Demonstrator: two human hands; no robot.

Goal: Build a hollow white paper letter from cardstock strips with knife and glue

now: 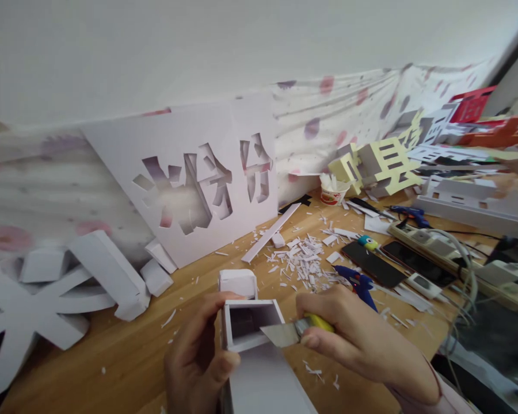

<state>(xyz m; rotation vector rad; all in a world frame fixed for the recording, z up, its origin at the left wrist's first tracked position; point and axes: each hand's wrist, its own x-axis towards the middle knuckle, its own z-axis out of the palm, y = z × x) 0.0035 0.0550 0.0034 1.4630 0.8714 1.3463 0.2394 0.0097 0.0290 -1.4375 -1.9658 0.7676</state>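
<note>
My left hand [201, 351] is closed around the left side of a white foam-board box piece [263, 374], fingers at its top edge and thumb on its near face. The piece has an open rectangular end facing up, its inside in shadow. In my right hand [349, 333] is a yellow utility knife [319, 323], its blade [282, 334] lying against the right part of the opening's near rim. Just behind the opening is another white block-like part [237, 282]; whether it is joined to the box I cannot tell.
Several white scraps [304, 256] litter the wooden table [129, 356]. A cut-out board [216, 224] leans at the back, with white foam letters [30, 310] at left. Right are a blue glue gun [356, 283], phones [373, 263], a paper cup [332, 192] and a power strip [440, 247] with cables.
</note>
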